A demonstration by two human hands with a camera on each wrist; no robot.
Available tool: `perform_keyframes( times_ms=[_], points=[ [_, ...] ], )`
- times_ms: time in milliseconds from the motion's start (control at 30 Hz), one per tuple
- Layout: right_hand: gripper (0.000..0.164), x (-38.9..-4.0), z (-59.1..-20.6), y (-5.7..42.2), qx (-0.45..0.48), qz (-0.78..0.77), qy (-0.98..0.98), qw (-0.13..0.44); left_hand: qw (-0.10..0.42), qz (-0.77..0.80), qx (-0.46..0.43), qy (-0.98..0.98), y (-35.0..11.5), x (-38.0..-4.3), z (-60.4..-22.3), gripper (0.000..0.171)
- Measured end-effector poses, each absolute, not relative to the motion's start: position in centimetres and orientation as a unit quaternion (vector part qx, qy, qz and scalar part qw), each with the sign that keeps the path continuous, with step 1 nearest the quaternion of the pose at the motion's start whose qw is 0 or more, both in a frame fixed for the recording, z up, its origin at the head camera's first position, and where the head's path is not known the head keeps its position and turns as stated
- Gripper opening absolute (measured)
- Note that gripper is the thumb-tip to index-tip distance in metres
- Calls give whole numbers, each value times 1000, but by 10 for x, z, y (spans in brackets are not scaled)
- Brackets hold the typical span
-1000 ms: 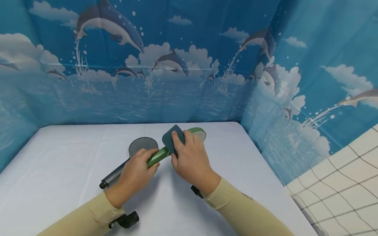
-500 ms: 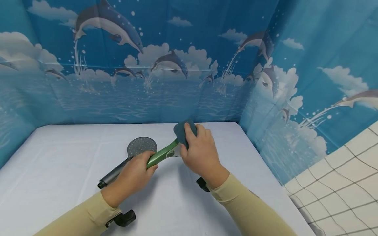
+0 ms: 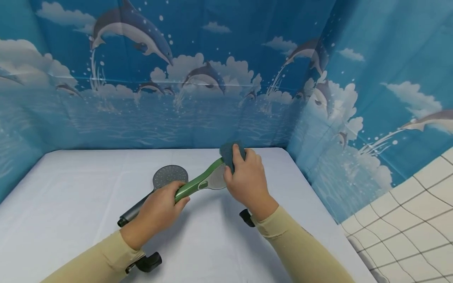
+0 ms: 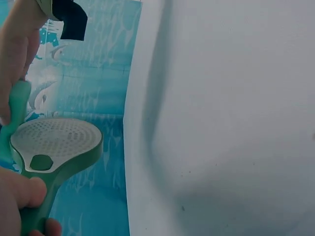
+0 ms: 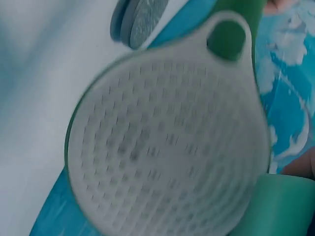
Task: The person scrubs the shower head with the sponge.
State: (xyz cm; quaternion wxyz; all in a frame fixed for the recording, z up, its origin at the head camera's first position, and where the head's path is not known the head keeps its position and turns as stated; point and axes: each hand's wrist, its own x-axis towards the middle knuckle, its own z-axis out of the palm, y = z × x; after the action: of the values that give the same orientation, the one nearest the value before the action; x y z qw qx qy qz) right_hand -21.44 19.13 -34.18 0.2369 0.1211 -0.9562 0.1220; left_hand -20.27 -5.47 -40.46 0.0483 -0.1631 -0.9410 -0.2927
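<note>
The left hand (image 3: 161,208) grips the handle of a green shower head (image 3: 203,183), thumb and fingers curled round it. The shower head is held up above the middle of the white tabletop (image 3: 88,184), its handle slanting from near left to far right. Its pale, nozzle-dotted face (image 5: 167,142) shows in both wrist views, with a green oval button just below it.

At the far right end, the right hand (image 3: 249,181) holds a blue-green sponge (image 3: 227,152) between thumb and fingers, against the rim of the head.

A grey shower head (image 3: 170,175) lies on the tabletop to the left of the green one, round face up, its handle pointing near left and passing just beside the left hand.

A blue dolphin-print curtain (image 3: 198,122) hangs beyond the far edge; a white gridded surface (image 3: 414,224) shows at the right.
</note>
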Motion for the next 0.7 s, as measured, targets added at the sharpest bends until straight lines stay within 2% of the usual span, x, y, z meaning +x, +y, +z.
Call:
perform_keyframes(
  times_ms=[133,233,467,533,600,700],
  points=[
    [63,-207,-352,171,195,64,-936,286,64,-293,-165,-939,-54,-202,-407,44],
    [63,-210,-349,176,194,88,-941,263,64,-302,-160,-938,-56,-201,-407,45],
    [63,-229,-340,219,47,219,-962,155,64,-328,-155,-930,-64,-200,-409,45],
    [65,-229,-341,222,36,227,-962,147,65,-334,-162,-926,-64,-201,-409,44],
    [66,-226,-341,218,45,231,-957,169,65,-340,-166,-923,-64,-202,-409,43],
    [64,-218,-343,204,79,208,-944,245,70,-347,-164,-921,-61,-202,-408,42]
  ],
)
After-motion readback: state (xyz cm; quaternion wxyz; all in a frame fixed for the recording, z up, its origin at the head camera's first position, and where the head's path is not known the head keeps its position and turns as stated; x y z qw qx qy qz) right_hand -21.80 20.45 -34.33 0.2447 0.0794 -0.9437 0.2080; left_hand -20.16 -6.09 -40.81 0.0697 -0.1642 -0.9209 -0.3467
